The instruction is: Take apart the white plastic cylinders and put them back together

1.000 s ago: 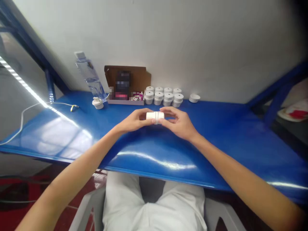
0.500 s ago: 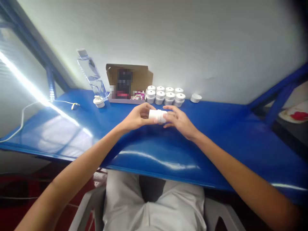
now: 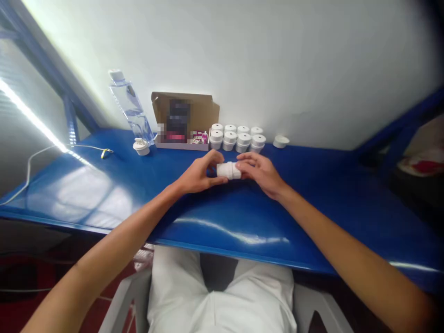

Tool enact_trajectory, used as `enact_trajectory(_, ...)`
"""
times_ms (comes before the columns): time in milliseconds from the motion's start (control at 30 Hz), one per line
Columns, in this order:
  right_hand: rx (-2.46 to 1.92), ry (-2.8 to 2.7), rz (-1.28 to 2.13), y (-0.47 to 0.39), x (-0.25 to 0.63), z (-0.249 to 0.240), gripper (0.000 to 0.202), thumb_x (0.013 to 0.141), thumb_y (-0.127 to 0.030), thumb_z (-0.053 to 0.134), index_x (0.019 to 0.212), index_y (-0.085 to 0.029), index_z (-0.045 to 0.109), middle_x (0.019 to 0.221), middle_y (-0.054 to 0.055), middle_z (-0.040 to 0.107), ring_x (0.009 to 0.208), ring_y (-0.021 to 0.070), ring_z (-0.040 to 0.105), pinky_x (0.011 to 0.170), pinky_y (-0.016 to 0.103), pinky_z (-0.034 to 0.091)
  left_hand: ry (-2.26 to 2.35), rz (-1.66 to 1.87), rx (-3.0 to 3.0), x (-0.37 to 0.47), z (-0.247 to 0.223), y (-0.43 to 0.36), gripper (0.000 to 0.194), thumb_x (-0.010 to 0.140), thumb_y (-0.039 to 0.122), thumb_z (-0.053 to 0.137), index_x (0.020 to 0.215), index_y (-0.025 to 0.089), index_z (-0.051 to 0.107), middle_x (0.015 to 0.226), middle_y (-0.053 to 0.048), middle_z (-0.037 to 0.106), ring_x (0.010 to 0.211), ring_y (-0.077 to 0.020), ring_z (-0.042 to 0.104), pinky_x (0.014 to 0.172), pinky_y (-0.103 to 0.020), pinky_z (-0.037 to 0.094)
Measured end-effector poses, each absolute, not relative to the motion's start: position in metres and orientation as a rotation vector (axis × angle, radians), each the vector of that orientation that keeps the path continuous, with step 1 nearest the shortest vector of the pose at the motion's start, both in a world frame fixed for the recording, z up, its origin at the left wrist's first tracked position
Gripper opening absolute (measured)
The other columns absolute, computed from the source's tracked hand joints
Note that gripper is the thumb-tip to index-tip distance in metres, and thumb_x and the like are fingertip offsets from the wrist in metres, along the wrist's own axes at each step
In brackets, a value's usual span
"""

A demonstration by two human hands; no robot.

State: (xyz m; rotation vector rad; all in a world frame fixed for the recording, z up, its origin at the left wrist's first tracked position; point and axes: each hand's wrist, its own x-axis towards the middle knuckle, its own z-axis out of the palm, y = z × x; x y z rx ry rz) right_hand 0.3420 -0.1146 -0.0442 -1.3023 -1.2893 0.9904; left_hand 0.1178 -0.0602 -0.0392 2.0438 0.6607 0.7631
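Observation:
A white cylindrical plastic case [image 3: 229,170] with a raised collar round its middle lies on its side between my hands, over the blue table. My left hand [image 3: 199,173] grips its left end, thumb below and fingers above. At the other end, the fingers and thumb of my right hand [image 3: 262,175] are closed round the narrower part. Just beyond my hands, several similar white cases [image 3: 243,142] stand upright in two rows, each top marked by a small dark spot.
Behind my left hand is an open cardboard box [image 3: 204,108] with small purple-and-white packets. A clear bottle [image 3: 133,108] and a white cup-shaped part [image 3: 141,148] stand left of it. Another white cup [image 3: 280,141] sits right of the rows. A white cable [image 3: 29,171] crosses the table's left side.
The case has moved slightly toward me and to the right. The right hand's fingers, more spread before, have drawn together round its end.

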Motion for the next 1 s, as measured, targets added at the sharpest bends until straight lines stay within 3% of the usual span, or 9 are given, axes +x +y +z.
enact_trajectory(100,-1.499,-1.456,0.503,-0.105,0.368,-0.044,0.027,0.073,-0.041,0.076,0.093,-0.022,0.073,0.095,0.005,0.076,0.080,0.0246,0.071,0.080,0.041,0.059,0.821,0.814,2.301,0.109,-0.032,-0.052,0.063,0.077,0.044,0.079,0.128,0.020,0.053,0.130,-0.012,0.061,0.116,-0.0284,0.061,0.099,-0.039,0.048)
enact_trajectory(167,-1.655,-1.490,0.169,-0.098,0.392,-0.045,0.021,0.077,-0.038,0.070,0.090,-0.023,0.076,0.094,0.006,0.077,0.087,0.0288,0.071,0.089,0.046,0.057,1.015,0.905,2.398,0.098,-0.024,-0.043,0.051,0.083,0.042,0.071,0.125,0.019,0.055,0.129,-0.011,0.061,0.118,-0.0288,0.058,0.105,-0.041,0.045)
enact_trajectory(267,-1.751,-1.507,-0.080,-0.089,0.425,-0.053,0.028,0.079,-0.042,0.068,0.097,-0.023,0.077,0.109,0.010,0.075,0.106,0.0341,0.068,0.100,0.049,0.052,1.393,1.052,2.423,0.076,-0.011,-0.027,0.037,0.086,0.039,0.063,0.117,0.018,0.059,0.122,-0.011,0.062,0.120,-0.0298,0.055,0.108,-0.042,0.042)
enact_trajectory(367,-1.743,-1.404,-0.115,-0.081,0.445,-0.066,0.045,0.079,-0.049,0.070,0.113,-0.019,0.070,0.124,0.016,0.066,0.106,0.0317,0.066,0.094,0.046,0.055,1.770,1.063,2.321,0.053,-0.003,-0.015,0.039,0.086,0.038,0.061,0.120,0.019,0.058,0.125,-0.012,0.061,0.123,-0.0322,0.053,0.109,-0.045,0.041)
enact_trajectory(533,-1.857,-1.394,-0.133,-0.074,0.456,-0.081,0.038,0.071,-0.047,0.075,0.097,-0.021,0.064,0.099,0.010,0.068,0.098,0.0307,0.064,0.094,0.047,0.052,2.090,0.912,2.156,0.028,0.001,-0.006,0.051,0.081,0.044,0.064,0.125,0.022,0.056,0.132,-0.018,0.059,0.128,-0.0433,0.049,0.105,-0.057,0.040)
enact_trajectory(767,-1.938,-1.462,0.015,-0.073,0.469,-0.076,0.058,0.068,-0.046,0.077,0.119,-0.020,0.065,0.100,0.008,0.072,0.090,0.0285,0.067,0.087,0.043,0.053,2.133,0.590,2.174,0.009,-0.006,0.006,0.054,0.077,0.053,0.066,0.120,0.021,0.059,0.123,-0.016,0.066,0.118,-0.0373,0.060,0.099,-0.048,0.048)
enact_trajectory(1000,-1.802,-1.284,0.082,-0.064,0.472,-0.090,0.053,0.067,-0.044,0.080,0.111,-0.020,0.063,0.102,0.009,0.072,0.084,0.0265,0.069,0.082,0.042,0.056,2.146,0.475,2.122,0.003,-0.012,0.015,0.044,0.073,0.049,0.071,0.108,0.023,0.067,0.112,-0.010,0.073,0.110,-0.0346,0.066,0.095,-0.043,0.051)
